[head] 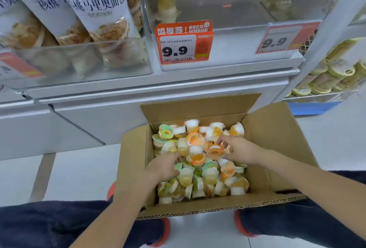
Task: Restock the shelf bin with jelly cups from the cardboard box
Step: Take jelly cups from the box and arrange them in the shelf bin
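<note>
While both my hands are down in the box, its flaps stand open on the floor between my knees, right below the shelf. Cups fill it in a loose heap, lying every way up, some with orange lids and some with green. My left hand sits at the left side of the heap with its fingers curled down into the cups; a green-lidded cup shows at the fingertips, though I cannot tell whether the fingers pinch it or only press against it. My right hand reaches in from the right with its fingers spread and bent over the top of the pile, touching an orange-lidded cup; whether it truly holds one I cannot tell.

Above, the clear bin straight ahead looks nearly bare, with a few pale cups stacked at its back left. An orange price tag reading 9.9 hangs on its front. Just beside it on the left, another bin holds white bread bags. Further right, a lower shelf carries yellow tubs.
</note>
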